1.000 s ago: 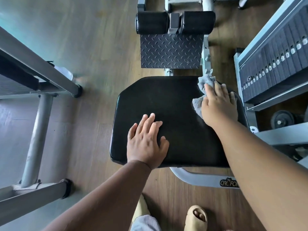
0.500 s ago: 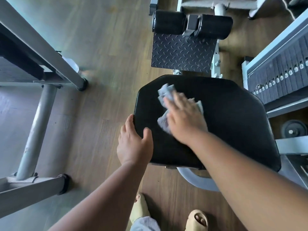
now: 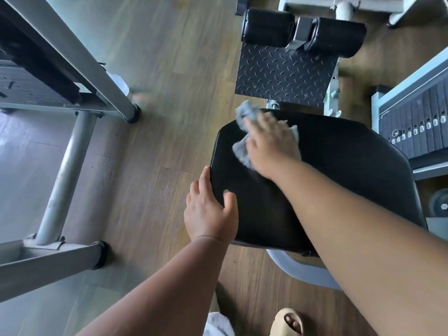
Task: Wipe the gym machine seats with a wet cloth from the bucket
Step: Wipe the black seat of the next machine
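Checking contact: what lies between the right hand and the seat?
The grey cloth, under the right hand on the seat, in the head view.

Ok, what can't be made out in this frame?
Head view only:
Bucket: outside the frame.
Right hand and grey cloth: motion-blurred, so grip and wetness are unclear.
Black seat: near right part hidden by the right forearm.
Weight stack labels: too small, cut by the right edge.
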### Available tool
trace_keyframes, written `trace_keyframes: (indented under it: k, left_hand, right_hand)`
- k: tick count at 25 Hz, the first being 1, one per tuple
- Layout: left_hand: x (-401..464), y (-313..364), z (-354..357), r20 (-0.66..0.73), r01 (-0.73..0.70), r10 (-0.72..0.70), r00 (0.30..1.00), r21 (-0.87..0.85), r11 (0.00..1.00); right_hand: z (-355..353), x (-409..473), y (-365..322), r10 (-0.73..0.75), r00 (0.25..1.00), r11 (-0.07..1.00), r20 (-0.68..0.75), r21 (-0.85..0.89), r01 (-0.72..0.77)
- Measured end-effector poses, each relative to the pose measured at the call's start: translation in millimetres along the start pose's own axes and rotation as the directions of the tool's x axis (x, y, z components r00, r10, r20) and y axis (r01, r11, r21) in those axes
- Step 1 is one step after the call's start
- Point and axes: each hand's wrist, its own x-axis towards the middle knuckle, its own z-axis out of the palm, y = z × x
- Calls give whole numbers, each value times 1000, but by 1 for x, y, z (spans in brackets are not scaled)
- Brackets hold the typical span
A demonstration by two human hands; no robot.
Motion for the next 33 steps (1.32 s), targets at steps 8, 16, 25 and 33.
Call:
trace_keyframes:
  k: [8,16,25,33]
  left_hand:
    - [0,-2,3,-18,-21,21,1000,27,999]
    - [1,-3,5,-66,-17,17,998,-7,1000]
    - [-1,-1,5,-83,12,-15,996,-30,999]
    - [-4,-1,3,-59,-2,1,998,-24,1000]
  right_hand:
    - [-5,-15,38,-48,997,999,55,10,48]
    - [-1,-47,-1,-440,883,898,161,64,435]
    - [-10,-155,104,-16,1000,1000,-24,11,16]
    - [-5,-136,94,147,983,988,-106,65,-140]
